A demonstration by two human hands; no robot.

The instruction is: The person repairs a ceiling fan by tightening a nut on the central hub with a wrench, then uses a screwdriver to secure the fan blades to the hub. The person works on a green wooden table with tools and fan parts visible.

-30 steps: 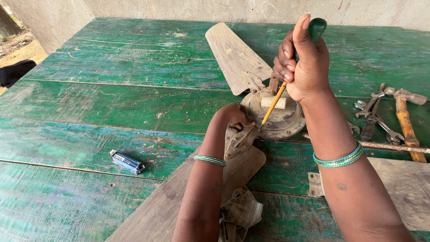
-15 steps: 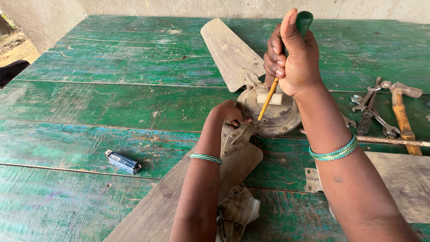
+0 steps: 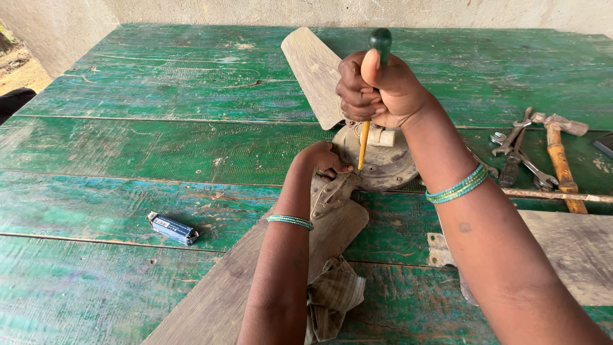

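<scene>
My right hand (image 3: 378,89) is shut on a screwdriver (image 3: 380,41) with a green handle and a yellow shaft, held nearly upright. Its tip points down at the edge of a round grey fan motor (image 3: 383,163). My left hand (image 3: 321,161) grips the metal bracket (image 3: 332,195) of a near fan blade (image 3: 220,294), right beside the motor. A second dusty blade (image 3: 311,70) sticks out from the motor toward the far side. Both wrists wear green bangles.
All of it lies on a worn green plank table (image 3: 159,147). A small blue box (image 3: 172,228) lies to the left. Spanners (image 3: 520,153) and a hammer (image 3: 560,160) lie at the right. A folded cloth (image 3: 335,297) sits under my left forearm. Another blade (image 3: 568,255) lies at the right.
My right hand has tilted the screwdriver from slanted to nearly upright. The left hand stays on the bracket. The view has shifted slightly.
</scene>
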